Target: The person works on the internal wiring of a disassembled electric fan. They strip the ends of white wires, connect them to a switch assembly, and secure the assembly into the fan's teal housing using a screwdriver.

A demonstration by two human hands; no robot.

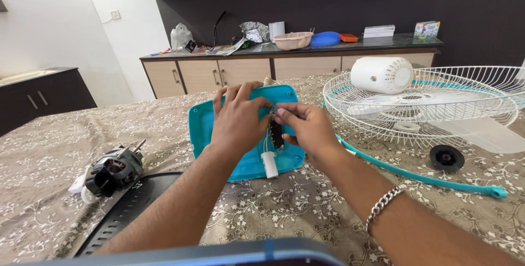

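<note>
On teal fan base (203,126): left hand (236,119) fingers spread; right hand (308,126) fingers pinching small metal part (273,112).

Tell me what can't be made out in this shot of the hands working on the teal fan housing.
- Head view: the small part pinched between the left hand and right hand is covered by fingers.
- Teal housing: its middle is hidden behind both hands.
- Motor: wiring too small to trace.
- Dark slotted panel: cut off by the left forearm.
- White fan guard: cut off by the right edge.
</note>
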